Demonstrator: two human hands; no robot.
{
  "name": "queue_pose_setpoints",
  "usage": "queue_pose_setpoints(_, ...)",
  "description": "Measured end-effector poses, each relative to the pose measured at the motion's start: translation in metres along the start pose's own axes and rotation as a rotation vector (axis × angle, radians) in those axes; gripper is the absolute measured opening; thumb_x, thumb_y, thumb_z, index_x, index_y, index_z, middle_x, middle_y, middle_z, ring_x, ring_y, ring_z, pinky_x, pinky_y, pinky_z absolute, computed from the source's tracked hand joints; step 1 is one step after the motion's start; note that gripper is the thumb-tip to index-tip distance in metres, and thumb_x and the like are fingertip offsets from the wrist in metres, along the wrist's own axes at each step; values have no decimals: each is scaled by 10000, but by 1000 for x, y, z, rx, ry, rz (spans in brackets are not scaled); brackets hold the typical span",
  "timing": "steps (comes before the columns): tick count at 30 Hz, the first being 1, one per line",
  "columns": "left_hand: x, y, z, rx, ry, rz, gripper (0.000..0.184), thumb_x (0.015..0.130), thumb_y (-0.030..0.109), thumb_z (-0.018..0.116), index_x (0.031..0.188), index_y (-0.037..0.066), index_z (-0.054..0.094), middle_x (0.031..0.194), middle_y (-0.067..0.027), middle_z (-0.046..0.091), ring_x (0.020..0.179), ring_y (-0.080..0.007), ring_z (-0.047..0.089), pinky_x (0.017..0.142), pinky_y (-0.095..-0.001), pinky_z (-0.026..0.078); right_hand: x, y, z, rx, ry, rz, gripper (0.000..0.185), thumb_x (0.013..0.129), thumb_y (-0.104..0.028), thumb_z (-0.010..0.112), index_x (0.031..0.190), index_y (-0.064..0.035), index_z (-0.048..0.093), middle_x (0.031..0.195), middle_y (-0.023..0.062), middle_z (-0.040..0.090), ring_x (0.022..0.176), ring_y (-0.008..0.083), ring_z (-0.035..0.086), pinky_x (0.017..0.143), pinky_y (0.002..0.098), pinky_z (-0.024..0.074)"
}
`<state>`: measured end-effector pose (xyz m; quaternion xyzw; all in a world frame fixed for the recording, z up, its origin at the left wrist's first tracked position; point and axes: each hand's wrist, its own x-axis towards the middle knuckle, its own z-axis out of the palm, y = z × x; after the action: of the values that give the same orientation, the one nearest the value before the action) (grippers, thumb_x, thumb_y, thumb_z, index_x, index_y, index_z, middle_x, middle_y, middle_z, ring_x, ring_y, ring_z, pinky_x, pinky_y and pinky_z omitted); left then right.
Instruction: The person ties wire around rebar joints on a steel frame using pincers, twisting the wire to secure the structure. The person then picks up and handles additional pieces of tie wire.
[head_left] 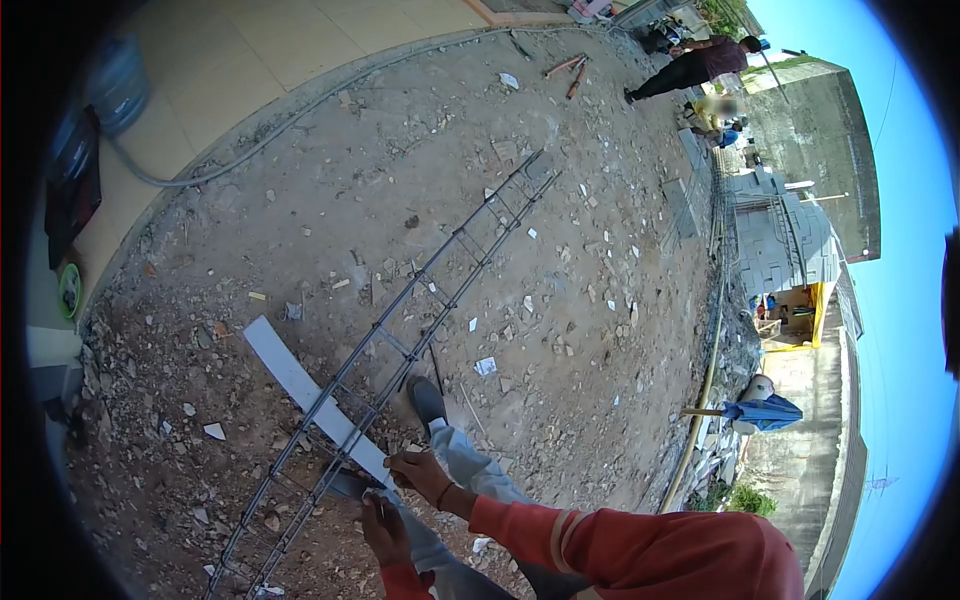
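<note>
A long white strip (285,365) runs diagonally across a ladder-like cage of dark steel rods (420,305), which appears to pass over it. My right hand (425,475) comes in from the right in a red sleeve, its fingers closed at the near end of the strip. Just below it, my left hand (385,528) is beside the cage's near side, fingers bent together; what they pinch, if anything, is too small to name. My shoes (427,400) are on the ground by the cage.
Rubble and tile shards cover the dirt. Red-handled bolt cutters (575,75) lie at the top. A person in dark clothes (700,65) stands beyond, near people sitting. A hose (240,165) edges the tiled floor. Blue cloth (765,411) hangs at the right.
</note>
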<state>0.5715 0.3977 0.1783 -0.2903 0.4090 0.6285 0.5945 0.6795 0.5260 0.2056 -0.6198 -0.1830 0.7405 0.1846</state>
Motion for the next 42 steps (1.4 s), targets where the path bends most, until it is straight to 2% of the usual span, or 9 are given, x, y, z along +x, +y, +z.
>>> queue_pose_setpoints(4,-21,-18,9,-40,-3,-54,259,951,243,629,1145,74,599,1005,1,636,901,-107,595,780,-250,483,-7,16,10,-84,-32,-68,291,938,-282,631,932,1,696,783,39,635,681,56,571,584,226,451)
queue_pose_setpoints(6,-39,-21,23,39,27,-76,281,951,253,624,1166,75,592,1048,-14,630,953,-128,591,816,-281,481,-12,14,15,-282,11,-356,308,964,-306,591,917,-15,681,728,26,589,611,59,525,547,237,425)
queue_pose_setpoints(9,-51,-7,32,285,15,-69,331,955,284,602,1211,76,574,1141,-42,602,1071,-176,563,887,-347,464,-39,-18,23,-83,-19,-90,321,976,-313,573,887,-18,664,681,27,577,564,81,503,537,263,423)
queue_pose_setpoints(14,-51,21,37,508,32,29,385,978,328,538,1257,62,543,1254,-70,534,1230,-234,474,946,-400,424,-44,-9,10,-517,-134,-274,298,975,-285,560,904,-14,661,591,43,546,559,123,536,565,296,457)
queue_pose_setpoints(22,-35,23,16,586,41,55,331,987,342,521,1128,57,610,1068,-76,632,988,-173,577,817,-336,466,-50,48,18,-724,-83,-483,270,962,-291,561,1024,-69,702,785,102,692,658,168,641,652,328,507)
queue_pose_setpoints(24,-26,11,14,445,68,55,259,989,330,535,1007,80,600,1004,-51,620,949,-153,572,800,-325,471,-44,36,9,-646,-312,48,303,973,-293,538,883,-48,692,708,82,653,555,141,587,551,312,472)
queue_pose_setpoints(28,-1,-10,25,297,81,12,239,984,367,546,949,131,562,832,18,562,814,-128,545,713,-307,457,-32,37,-28,35,-349,485,294,983,-289,529,778,-86,588,584,-31,462,458,86,412,434,279,356)
queue_pose_setpoints(34,31,-37,66,198,24,-126,247,975,370,563,982,124,544,763,33,490,696,-104,487,580,-256,401,-23,-4,-61,-211,-289,240,297,969,-270,549,769,-55,588,548,-21,455,433,97,426,391,271,342)
queue_pose_setpoints(42,50,-61,95,975,-32,111,248,967,176,525,978,-12,686,737,-15,616,607,-67,482,533,-244,367,0,2,-105,-493,-175,69,287,958,-275,542,912,-26,676,701,69,648,578,148,608,551,319,485)
